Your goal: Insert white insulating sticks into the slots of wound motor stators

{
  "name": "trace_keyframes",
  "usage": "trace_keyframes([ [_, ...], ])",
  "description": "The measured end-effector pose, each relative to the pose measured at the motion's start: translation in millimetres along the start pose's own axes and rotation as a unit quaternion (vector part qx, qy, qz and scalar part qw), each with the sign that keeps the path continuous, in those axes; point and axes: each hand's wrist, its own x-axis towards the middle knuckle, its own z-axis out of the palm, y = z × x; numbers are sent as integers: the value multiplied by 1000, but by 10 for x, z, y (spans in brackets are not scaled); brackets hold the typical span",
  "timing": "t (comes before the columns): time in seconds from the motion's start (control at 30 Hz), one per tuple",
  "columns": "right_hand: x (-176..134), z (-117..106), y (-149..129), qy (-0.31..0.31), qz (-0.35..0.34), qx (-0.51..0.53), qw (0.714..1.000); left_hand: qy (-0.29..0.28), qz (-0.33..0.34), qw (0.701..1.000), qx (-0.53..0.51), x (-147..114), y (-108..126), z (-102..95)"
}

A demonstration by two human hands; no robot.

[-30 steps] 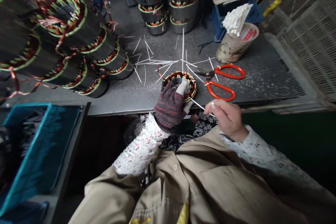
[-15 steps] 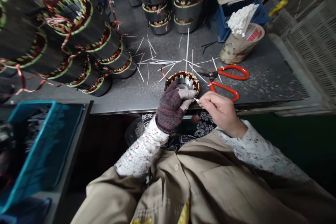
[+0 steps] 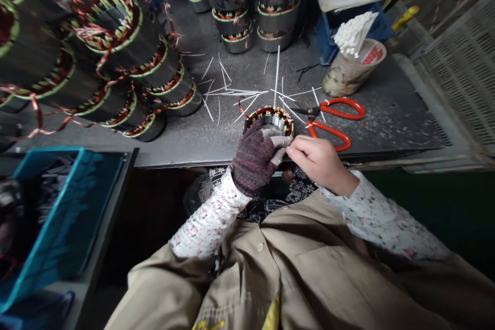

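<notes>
A small motor stator [image 3: 266, 111] with copper windings lies at the front edge of the bench. My left hand [image 3: 255, 160], in a dark knitted glove with pale fingertips, lies over its near side. Its thumb and forefinger are pinched together at the ring's right side; what is between them is hidden. My bare right hand [image 3: 319, 162] meets those fingertips, thumb and forefinger closed on a short white tube that is now almost covered. A long white tube [image 3: 277, 72] stands up at the stator's far rim. Red-handled scissors [image 3: 313, 112] lie spread just right of it.
Thin white tubes [image 3: 242, 93] are scattered beyond the stator. Tall stacks of larger stators [image 3: 131, 56] fill the left, with more stacks [image 3: 234, 20] behind. At the right stand a cup [image 3: 344, 80] of white tubes and a slotted crate [image 3: 464, 56]. A teal bin [image 3: 73, 206] sits lower left.
My right hand has moved slightly left, up against my left fingertips. The white tube that showed between the two hands is now mostly hidden. The stator has hardly moved.
</notes>
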Motion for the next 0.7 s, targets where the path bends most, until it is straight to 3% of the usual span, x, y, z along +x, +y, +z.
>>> trace_keyframes([
  [0.07, -47, -164, -129, 14, -17, 98, 995, -8, -23, 1000, 4, 10, 26, -2],
  [0.17, -86, -375, -232, 103, -65, 217, 968, 5, -47, 999, -12, 12, 48, 4],
  [0.23, -65, -389, -207, 122, -48, 182, 974, 6, -52, 998, -22, 2, 44, 6],
  [0.37, 27, -120, -64, 27, 47, -42, 998, -6, -51, 999, -15, -22, 23, -4],
  [0.47, 45, 43, -42, 15, 12, -124, 992, -3, -30, 999, 12, -21, 22, -8],
  [0.57, 21, -16, -110, 21, -33, -49, 998, -6, -21, 999, 37, -11, 36, 2],
  [0.7, -6, -159, -157, 51, -28, 103, 993, -14, -46, 998, 33, -27, 42, -8],
])
